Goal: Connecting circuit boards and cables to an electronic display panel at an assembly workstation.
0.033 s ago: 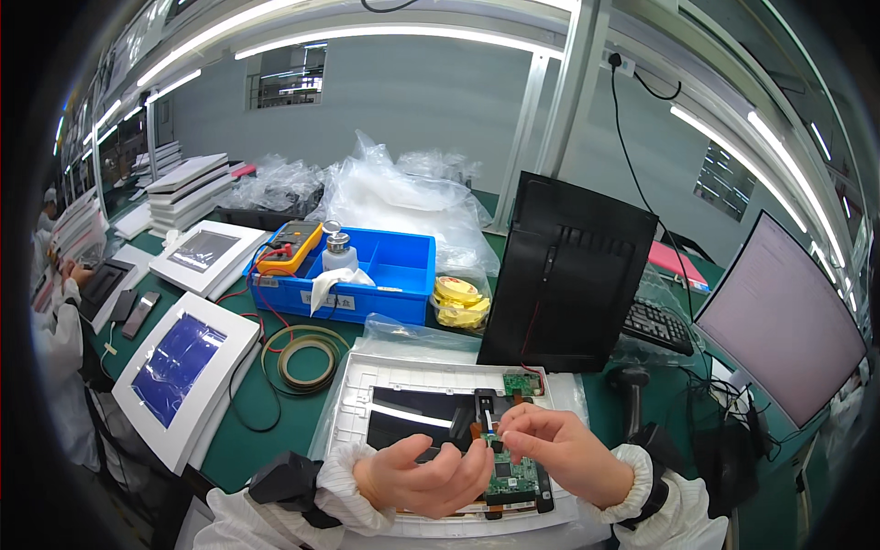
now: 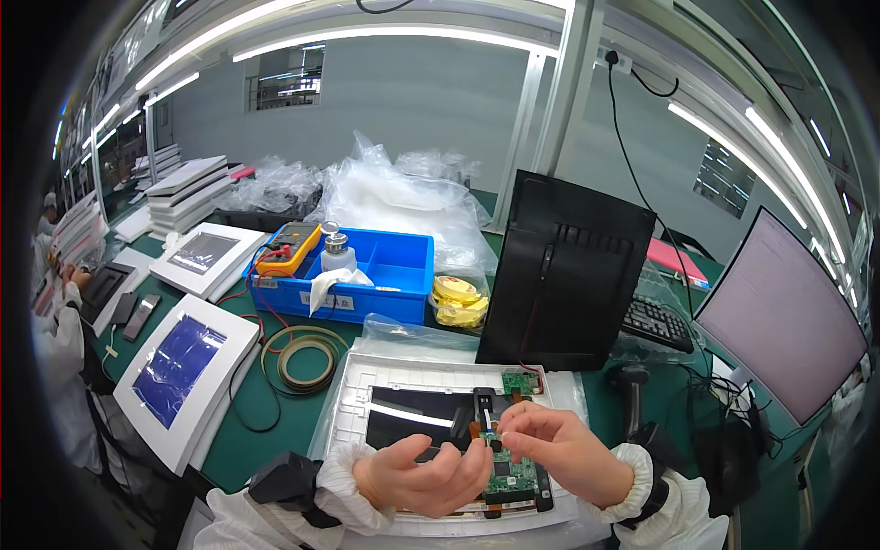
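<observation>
Low in the middle lies an opened white panel housing [image 2: 362,385] with a dark glossy screen area [image 2: 403,412] and a green circuit board [image 2: 513,475] at its right. My left hand [image 2: 426,475] is palm up over the housing, fingers loosely bent, the thumb apart from them. Its fingertips are beside the board's left edge. From the right, my right hand [image 2: 568,454] brings thumb and forefinger together above the board. Whatever they pinch is too small to make out. A short white and blue ribbon cable [image 2: 489,423] runs just beyond the fingertips. A smaller green board [image 2: 521,383] sits at the housing's far right corner.
Behind stand a black panel [image 2: 568,275] and a blue bin [image 2: 394,275] with a yellow multimeter [image 2: 291,249] and pump bottle [image 2: 338,255]. Left are a tape roll [image 2: 307,362] and a white-framed screen [image 2: 183,367]; right, a scanner [image 2: 630,394] and monitor [image 2: 788,321]. A co-worker's hand [image 2: 78,275] shows far left.
</observation>
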Demonstrator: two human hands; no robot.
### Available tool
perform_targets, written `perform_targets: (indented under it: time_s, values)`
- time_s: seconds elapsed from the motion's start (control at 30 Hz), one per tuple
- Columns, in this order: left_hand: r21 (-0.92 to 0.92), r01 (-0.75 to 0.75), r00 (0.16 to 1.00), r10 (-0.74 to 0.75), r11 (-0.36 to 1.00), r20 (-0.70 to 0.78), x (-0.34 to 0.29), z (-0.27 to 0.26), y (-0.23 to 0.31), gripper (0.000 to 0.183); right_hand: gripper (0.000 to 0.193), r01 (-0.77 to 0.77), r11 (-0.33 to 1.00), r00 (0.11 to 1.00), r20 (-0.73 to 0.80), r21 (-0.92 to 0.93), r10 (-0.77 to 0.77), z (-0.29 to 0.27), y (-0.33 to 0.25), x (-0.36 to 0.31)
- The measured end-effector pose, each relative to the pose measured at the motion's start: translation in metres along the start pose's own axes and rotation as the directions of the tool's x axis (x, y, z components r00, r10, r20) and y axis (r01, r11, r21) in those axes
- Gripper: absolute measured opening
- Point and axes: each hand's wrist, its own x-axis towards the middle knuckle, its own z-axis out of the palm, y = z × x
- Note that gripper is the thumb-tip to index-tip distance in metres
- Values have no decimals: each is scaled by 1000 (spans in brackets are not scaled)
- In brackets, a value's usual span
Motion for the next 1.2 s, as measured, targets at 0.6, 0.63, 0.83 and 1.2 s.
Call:
perform_targets:
  time_s: [0.6, 0.63, 0.83, 1.2]
  values:
    - [-669, 648, 749, -461, 363, 476, 19, 18, 1, 14, 8, 219, 969, 974, -88, 112, -210, -18, 26, -8]
    - [-699, 675, 709, -473, 236, 524, 22, 18, 1, 15, 9, 245, 958, 968, -102, 147, -231, -17, 28, -9]
    - [-695, 718, 636, -453, 51, 624, 25, 19, 10, 8, 12, 184, 975, 975, -145, 127, -166, -17, 37, -12]
    - [-678, 707, 707, -242, 201, 665, 30, 24, 5, 5, 11, 468, 627, 846, 110, -623, -522, -29, 23, -6]
